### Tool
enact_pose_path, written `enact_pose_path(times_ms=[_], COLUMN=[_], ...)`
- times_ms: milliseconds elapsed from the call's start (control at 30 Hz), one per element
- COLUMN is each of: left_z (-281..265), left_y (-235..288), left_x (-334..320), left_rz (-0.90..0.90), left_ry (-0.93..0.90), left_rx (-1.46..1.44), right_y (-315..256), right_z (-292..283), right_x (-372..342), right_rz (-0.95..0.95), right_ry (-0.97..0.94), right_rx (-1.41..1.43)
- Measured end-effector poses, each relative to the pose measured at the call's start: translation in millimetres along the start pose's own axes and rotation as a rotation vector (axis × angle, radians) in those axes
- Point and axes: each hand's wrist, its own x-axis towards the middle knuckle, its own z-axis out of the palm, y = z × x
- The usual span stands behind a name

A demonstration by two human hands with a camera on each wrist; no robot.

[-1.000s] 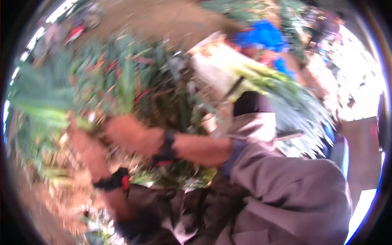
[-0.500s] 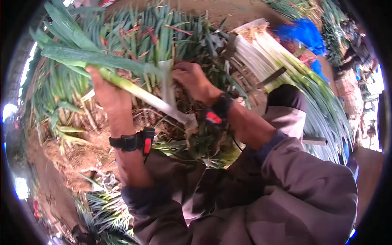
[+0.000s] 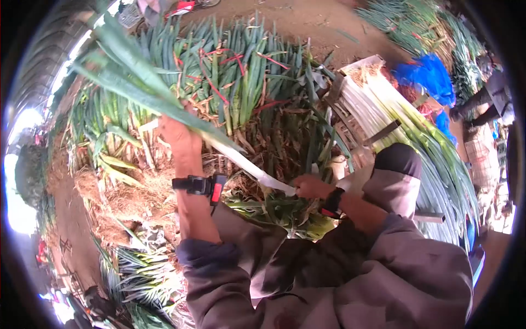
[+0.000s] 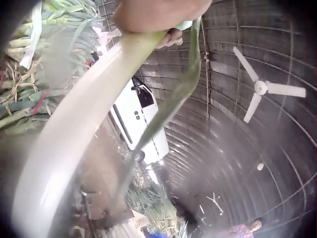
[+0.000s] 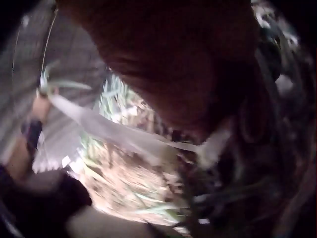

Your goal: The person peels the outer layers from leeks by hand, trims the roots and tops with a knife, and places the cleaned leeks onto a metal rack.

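My left hand point(image 3: 179, 134) grips a long green onion point(image 3: 247, 165) where its white stalk turns to green leaves. The leaves fan up to the left, and the stalk slants down to the right. At its lower end my right hand point(image 3: 313, 186) pinches a thin whitish strip of skin point(image 5: 214, 145), seen in the right wrist view. Its fingers are mostly in shadow there. Close up in the left wrist view, the smooth stalk point(image 4: 74, 124) runs down from the fingers, and a narrow green leaf point(image 4: 171, 106) hangs beside it.
Beyond my hands stand bundled green onions point(image 3: 241, 82) with red ties. Trimmed onions point(image 3: 416, 126) lie on the right beside my knee, with a metal bar point(image 3: 382, 132) across them. Fibrous roots point(image 3: 129, 194) and leaf scraps cover the ground. A blue plastic bag point(image 3: 424, 79) lies farther back.
The onion came from the far left, its stalk now slanting lower right. The right hand moved from beside the leaves, where a pale strip hung, down to the stalk's lower end.
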Motion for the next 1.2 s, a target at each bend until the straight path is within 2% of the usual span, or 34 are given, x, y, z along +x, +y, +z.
enact_pose_path(times_ms=[67,133,167,200,233,267,300,333,400,433,467,533,567,600,633,667,700,733,767,800,833,867,900,933,967,1000,1033,1100,1167,1200], left_z=[19,7,-16,-39,-15,-4,-14,-18,-33,-53,-76,-116,-105,-138,-146,-139,-132,-120,-127,-146,-171,-185,-197,-194,-181,-165,-149,-96,-46,-35], left_y=[9,15,14,15,26,30,29,31,39,40,37,38,51,44,40,42,43,51,49,50,58,71,89,105,116,121,126,120,107,96], left_x=[-7,-5,12,29,15,8,16,19,22,34,35,27,4,22,23,18,14,7,13,29,50,69,89,103,106,99,90,59,14,-4], left_rz=[0.096,0.131,0.312,0.579,0.297,0.002,0.007,0.003,-0.04,0.031,0.037,0.41,0.552,0.354,0.286,0.252,0.22,0.212,0.252,0.322,0.371,0.289,0.133,0.075,0.07,0.066,0.046,0.022,-0.013,-0.005], left_ry=[0.124,0.074,-0.071,-0.128,-0.097,-0.061,-0.027,-0.029,0.073,0.16,0.172,-0.093,-0.046,-0.024,-0.03,-0.051,-0.076,-0.107,-0.093,-0.091,-0.043,0.101,0.289,0.455,0.485,0.283,0.083,0.067,0.043,0.006], left_rx=[-0.012,0.277,0.786,1.251,0.636,0.028,0.028,0.028,0.029,0.003,0.01,0.876,1.612,1.471,1.337,1.432,1.527,1.855,1.803,1.911,2.156,2.058,1.533,0.83,0.476,0.404,0.325,0.315,0.318,0.322], right_y=[9,-13,-47,-77,-88,-96,-102,-105,-114,-117,-127,-147,-146,-149,-155,-163,-173,-185,-197,-203,-199,-188,-171,-161,-167,-167,-143,-107,-127,-148], right_z=[4,-37,-61,-88,-92,-90,-91,-91,-86,-85,-86,-89,-91,-90,-88,-88,-92,-97,-104,-107,-109,-113,-119,-122,-141,-167,-163,-142,-154,-166], right_x=[-6,-1,-6,1,12,20,22,20,18,9,-1,-21,-24,-26,-29,-34,-43,-53,-64,-75,-96,-119,-139,-150,-146,-135,-114,-79,-38,-17], right_rz=[0.253,0.302,0.214,0.103,0.104,-0.008,-0.122,-0.118,0.014,0.184,0.18,0.19,0.15,0.138,0.031,-0.071,-0.039,-0.049,-0.054,-0.06,-0.105,-0.152,-0.103,-0.043,0.249,0.532,0.437,0.087,-0.109,-0.052], right_ry=[0.004,0.176,0.321,0.488,0.492,0.462,0.433,0.435,-0.002,-0.108,-0.123,0.07,0.091,0.078,0.163,0.25,0.236,0.226,0.245,0.267,0.273,0.278,0.311,0.353,0.249,0.139,0.155,0.356,0.496,0.426], right_rx=[-0.065,0.073,0.195,0.295,0.292,0.281,0.266,0.267,0.645,0.716,0.719,0.958,0.801,0.807,0.618,0.427,0.211,0.215,0.162,0.109,0.15,0.191,0.187,0.192,0.335,0.473,0.257,-0.454,-0.299,0.001])
